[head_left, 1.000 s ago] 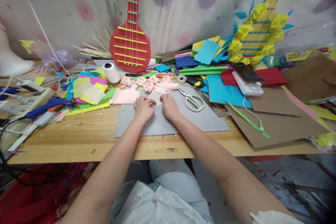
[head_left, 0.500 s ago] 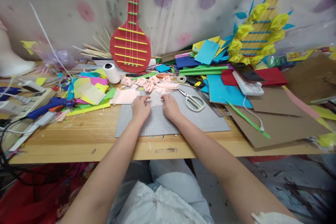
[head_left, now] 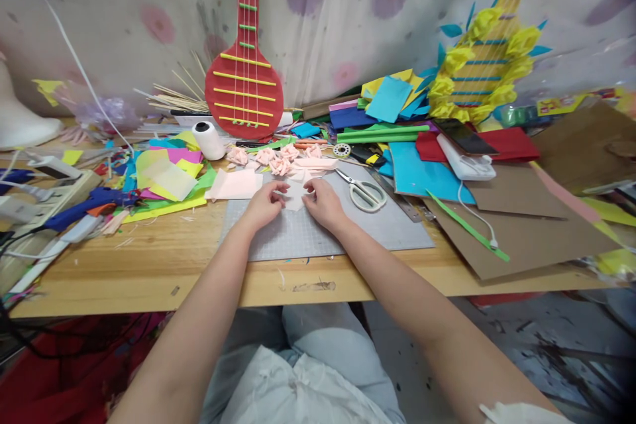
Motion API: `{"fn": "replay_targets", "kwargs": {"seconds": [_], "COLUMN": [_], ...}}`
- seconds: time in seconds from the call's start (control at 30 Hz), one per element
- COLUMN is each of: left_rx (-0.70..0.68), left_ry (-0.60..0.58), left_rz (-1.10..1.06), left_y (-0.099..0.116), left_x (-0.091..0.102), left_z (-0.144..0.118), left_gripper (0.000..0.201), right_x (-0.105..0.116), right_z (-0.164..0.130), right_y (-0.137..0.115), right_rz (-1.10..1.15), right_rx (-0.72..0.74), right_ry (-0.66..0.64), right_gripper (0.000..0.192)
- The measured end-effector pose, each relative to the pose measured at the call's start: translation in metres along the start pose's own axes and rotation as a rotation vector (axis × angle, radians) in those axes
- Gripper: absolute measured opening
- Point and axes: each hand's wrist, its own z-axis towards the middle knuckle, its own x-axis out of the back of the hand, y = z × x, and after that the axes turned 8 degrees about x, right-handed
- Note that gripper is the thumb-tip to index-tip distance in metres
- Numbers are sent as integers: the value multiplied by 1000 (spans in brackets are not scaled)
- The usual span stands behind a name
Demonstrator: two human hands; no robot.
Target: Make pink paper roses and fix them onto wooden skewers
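Observation:
My left hand (head_left: 263, 204) and my right hand (head_left: 324, 203) rest on a grey cutting mat (head_left: 387, 225) and pinch a small piece of pale pink paper (head_left: 297, 195) between them. A flat pink sheet (head_left: 236, 183) lies just left of my left hand. Several folded pink paper flowers (head_left: 278, 158) sit in a row beyond the paper. White-handled scissors (head_left: 364, 191) lie on the mat to the right of my right hand.
A red cardboard guitar (head_left: 245, 76) and a yellow-flowered one (head_left: 489, 53) lean on the wall. Coloured paper piles (head_left: 166, 175), a white thread spool (head_left: 207, 139), a blue glue gun (head_left: 87, 202), brown cardboard (head_left: 521, 232) and a phone (head_left: 464, 136) crowd the wooden table (head_left: 163, 258).
My fingers have lifted from pressing the pink paper flat and now pinch its edges. My view has shifted slightly downward.

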Motion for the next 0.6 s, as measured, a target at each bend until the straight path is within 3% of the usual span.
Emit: {"fn": "replay_targets", "kwargs": {"seconds": [0.2, 0.37, 0.6], "left_rx": [-212, -236, -198], "left_ry": [-40, -44, 17], "left_rz": [291, 392, 426], "left_y": [2, 2, 2], "left_x": [13, 22, 13], "left_z": [-10, -5, 6], "left_gripper": [62, 50, 41], "right_x": [3, 3, 4], "right_z": [-1, -1, -1], "right_y": [-2, -3, -5], "right_rz": [0, -12, -36], "right_rx": [11, -7, 5], "right_ry": [-48, -79, -110], "right_gripper": [26, 24, 21]}}
